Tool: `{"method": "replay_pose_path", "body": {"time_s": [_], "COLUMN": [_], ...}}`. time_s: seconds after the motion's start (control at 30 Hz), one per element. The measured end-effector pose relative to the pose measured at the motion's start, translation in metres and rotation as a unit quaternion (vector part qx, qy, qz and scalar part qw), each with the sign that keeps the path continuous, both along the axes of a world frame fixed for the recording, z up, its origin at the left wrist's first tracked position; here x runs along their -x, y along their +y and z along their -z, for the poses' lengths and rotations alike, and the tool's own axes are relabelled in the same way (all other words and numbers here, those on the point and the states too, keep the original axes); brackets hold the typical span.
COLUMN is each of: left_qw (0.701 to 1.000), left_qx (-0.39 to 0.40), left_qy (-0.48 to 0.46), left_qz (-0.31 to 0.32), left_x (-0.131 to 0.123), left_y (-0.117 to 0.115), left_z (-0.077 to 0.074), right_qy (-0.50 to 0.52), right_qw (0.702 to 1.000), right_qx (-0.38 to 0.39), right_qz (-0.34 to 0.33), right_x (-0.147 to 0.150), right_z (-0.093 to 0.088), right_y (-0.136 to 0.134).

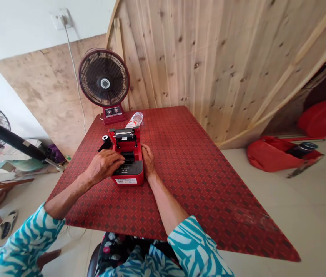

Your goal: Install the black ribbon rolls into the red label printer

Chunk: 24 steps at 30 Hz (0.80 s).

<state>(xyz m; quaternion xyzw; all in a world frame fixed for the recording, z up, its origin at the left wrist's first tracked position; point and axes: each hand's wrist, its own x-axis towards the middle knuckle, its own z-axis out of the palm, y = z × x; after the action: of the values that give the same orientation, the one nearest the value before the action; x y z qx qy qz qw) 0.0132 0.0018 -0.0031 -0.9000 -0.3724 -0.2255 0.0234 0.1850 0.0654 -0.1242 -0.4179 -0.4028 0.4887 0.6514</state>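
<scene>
Left of centre in the frame, a red machine point(130, 168) stands open on the patterned surface point(192, 173). The left hand point(105, 163) bends its fingers over the machine's dark compartment point(129, 156) (whether they pinch anything, I cannot tell); the right hand point(149, 161) touches its right side, grip equally unclear.

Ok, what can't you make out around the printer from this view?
- Head view: what the left hand touches at the red printer's opening, hidden beneath the hand itself.
- Head view: the right hand's palm, turned towards the printer's side and out of sight.
- Head view: the print on the white front label, too small to read.
- Head view: the plastic bottle's near end, hidden behind the raised lid.
</scene>
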Motion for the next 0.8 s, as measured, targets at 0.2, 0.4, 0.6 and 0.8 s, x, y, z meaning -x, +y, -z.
{"method": "replay_pose_path", "body": {"time_s": [0.2, 0.4, 0.6, 0.8], "left_qw": [1.0, 0.998, 0.995, 0.989], "left_qx": [-0.029, -0.061, -0.092, -0.136], "left_qy": [0.003, -0.003, -0.011, -0.056], "left_qz": [-0.001, 0.02, 0.034, 0.016], "left_x": [-0.01, -0.008, -0.009, -0.014], "left_y": [-0.021, -0.042, -0.048, -0.051], "left_z": [-0.003, 0.007, 0.013, 0.021], "right_qy": [0.009, 0.021, 0.0, -0.01], "right_qw": [1.0, 1.0, 1.0, 1.0], "right_qx": [-0.003, -0.003, 0.008, 0.021], "right_qz": [-0.008, -0.006, -0.009, -0.014], "right_x": [0.0, 0.002, -0.001, -0.006], "right_z": [0.0, 0.003, -0.004, -0.014], "right_y": [0.0, 0.002, -0.005, -0.008]}}
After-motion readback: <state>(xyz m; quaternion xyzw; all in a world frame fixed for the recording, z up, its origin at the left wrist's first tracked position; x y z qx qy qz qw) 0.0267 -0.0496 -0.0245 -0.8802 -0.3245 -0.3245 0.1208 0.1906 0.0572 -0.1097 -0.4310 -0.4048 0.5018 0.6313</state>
